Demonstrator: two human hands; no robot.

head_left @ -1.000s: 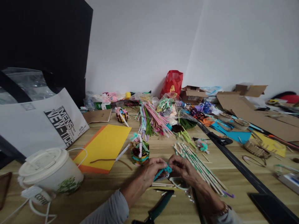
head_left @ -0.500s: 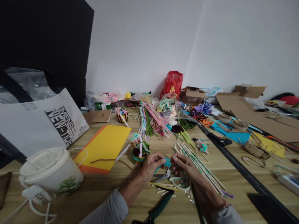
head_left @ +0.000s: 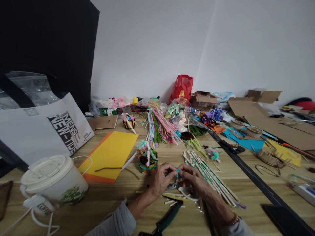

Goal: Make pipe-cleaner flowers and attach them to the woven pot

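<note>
A small looped piece of turquoise pipe cleaner [head_left: 177, 173] is pinched between my two hands above the table. My left hand [head_left: 160, 179] is closed on its left side with thumb and forefinger. From the other side my right hand [head_left: 193, 178] grips it, fingertips nearly meeting the left ones. Beneath the hands lie scissors [head_left: 173, 186] with pale handles, partly covered by my fingers. A tool with dark green handles [head_left: 169, 216] rests closer to me. Just beyond my left hand stands a small pot of pipe-cleaner flowers [head_left: 147, 160].
A bundle of thin sticks [head_left: 211, 177] lies right of my hands. Colourful pipe cleaners [head_left: 162, 124] are heaped farther back. Yellow paper [head_left: 115, 150] and a lidded white bucket [head_left: 54, 180] are to the left. A phone-like black slab [head_left: 283, 216] lies at the right.
My hands have drawn closer together around the turquoise pipe cleaner, now covering more of it. The left hand shifted slightly right. Other things stayed put.
</note>
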